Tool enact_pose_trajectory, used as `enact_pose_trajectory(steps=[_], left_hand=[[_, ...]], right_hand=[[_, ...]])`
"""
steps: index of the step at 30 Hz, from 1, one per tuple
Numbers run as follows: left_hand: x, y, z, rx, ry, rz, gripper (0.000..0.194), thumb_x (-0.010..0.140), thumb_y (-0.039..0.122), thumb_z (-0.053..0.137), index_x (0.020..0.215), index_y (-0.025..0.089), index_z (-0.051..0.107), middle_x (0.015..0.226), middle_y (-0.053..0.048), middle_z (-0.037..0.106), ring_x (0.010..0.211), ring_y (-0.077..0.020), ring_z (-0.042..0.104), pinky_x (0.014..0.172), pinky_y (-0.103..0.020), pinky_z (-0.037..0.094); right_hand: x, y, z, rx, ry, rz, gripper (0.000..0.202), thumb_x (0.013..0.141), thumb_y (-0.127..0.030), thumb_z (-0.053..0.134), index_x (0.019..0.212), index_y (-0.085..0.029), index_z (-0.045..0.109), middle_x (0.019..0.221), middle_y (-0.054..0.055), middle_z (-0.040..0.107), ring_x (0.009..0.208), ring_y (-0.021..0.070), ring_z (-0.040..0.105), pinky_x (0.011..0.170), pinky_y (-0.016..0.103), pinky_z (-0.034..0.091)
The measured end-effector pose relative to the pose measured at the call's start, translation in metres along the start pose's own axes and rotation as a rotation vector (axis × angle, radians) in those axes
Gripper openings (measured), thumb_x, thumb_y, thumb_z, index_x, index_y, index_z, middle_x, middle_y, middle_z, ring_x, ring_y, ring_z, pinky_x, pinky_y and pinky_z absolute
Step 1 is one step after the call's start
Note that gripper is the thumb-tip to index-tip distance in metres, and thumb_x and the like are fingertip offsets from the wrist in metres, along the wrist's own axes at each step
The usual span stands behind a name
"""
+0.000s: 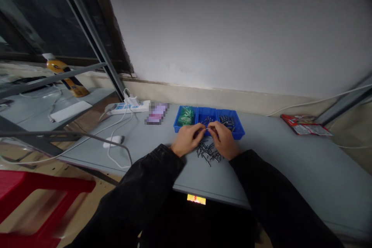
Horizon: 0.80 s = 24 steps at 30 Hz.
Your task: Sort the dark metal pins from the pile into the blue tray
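Note:
My left hand (187, 139) and my right hand (224, 139) meet over the grey table (290, 162), both pinching a thin metal screw (208, 128) between their fingertips. Below the hands lies a loose pile of dark screws (208, 152). Just beyond them stand three joined blue bins (240, 133): the left one holds green plastic pieces (186, 116), the middle one a few metal parts (207, 119), the right one dark screws (227, 121).
A white power strip (129, 107) with cables lies at the back left, beside a blurred-out item (157, 114). A white mouse-like object (114, 140) sits near the left edge. Red packets (305, 124) lie at the back right. A red stool (35, 201) stands at lower left.

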<state>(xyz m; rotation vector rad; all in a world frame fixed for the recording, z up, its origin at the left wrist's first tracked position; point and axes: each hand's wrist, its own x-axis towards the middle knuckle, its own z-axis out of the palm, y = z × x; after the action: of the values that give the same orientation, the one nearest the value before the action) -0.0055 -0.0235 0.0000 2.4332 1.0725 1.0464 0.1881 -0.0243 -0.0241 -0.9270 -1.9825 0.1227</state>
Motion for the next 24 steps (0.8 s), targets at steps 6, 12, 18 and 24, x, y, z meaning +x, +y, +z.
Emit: enact_pose_trajectory(steps=[6, 12, 18, 24], left_hand=[[-0.0003, 0.0003, -0.0002, 0.003, 0.004, -0.011, 0.024, 0.104, 0.033, 0.048, 0.102, 0.018, 0.066, 0.085, -0.002, 0.071, 0.066, -0.0123, 0.058, 0.066, -0.024, 0.042], [-0.0003, 0.0008, -0.0003, -0.009, 0.020, -0.017, 0.024, 0.104, 0.033, 0.047, 0.103, 0.019, 0.067, 0.092, -0.003, 0.073, 0.072, -0.0132, 0.062, 0.070, -0.025, 0.044], [-0.0005, 0.0016, -0.0007, -0.016, 0.032, -0.043, 0.024, 0.104, 0.032, 0.046, 0.104, 0.019, 0.066, 0.086, -0.003, 0.071, 0.070, -0.0135, 0.061, 0.068, -0.025, 0.044], [0.0001, -0.0002, 0.0000, -0.026, 0.050, -0.068, 0.024, 0.104, 0.033, 0.046, 0.102, 0.019, 0.065, 0.082, -0.003, 0.069, 0.071, -0.0154, 0.062, 0.071, -0.027, 0.046]], right_hand=[[0.0023, 0.0001, -0.0005, -0.103, 0.025, -0.018, 0.023, 0.106, -0.027, 0.039, 0.092, -0.021, 0.055, 0.088, 0.004, 0.061, 0.083, 0.0199, 0.056, 0.078, 0.034, 0.040], [0.0037, 0.0008, -0.0026, -0.175, 0.075, -0.028, 0.027, 0.106, -0.024, 0.039, 0.084, -0.020, 0.055, 0.082, 0.003, 0.060, 0.079, 0.0190, 0.054, 0.075, 0.035, 0.036], [0.0053, 0.0005, -0.0049, -0.073, 0.177, -0.021, 0.020, 0.104, -0.022, 0.047, 0.089, -0.020, 0.060, 0.087, 0.004, 0.063, 0.085, 0.0189, 0.059, 0.079, 0.034, 0.044], [0.0062, -0.0023, -0.0058, -0.011, 0.160, -0.010, 0.018, 0.102, -0.018, 0.046, 0.093, -0.021, 0.061, 0.092, 0.005, 0.062, 0.091, 0.0189, 0.060, 0.083, 0.035, 0.049]])
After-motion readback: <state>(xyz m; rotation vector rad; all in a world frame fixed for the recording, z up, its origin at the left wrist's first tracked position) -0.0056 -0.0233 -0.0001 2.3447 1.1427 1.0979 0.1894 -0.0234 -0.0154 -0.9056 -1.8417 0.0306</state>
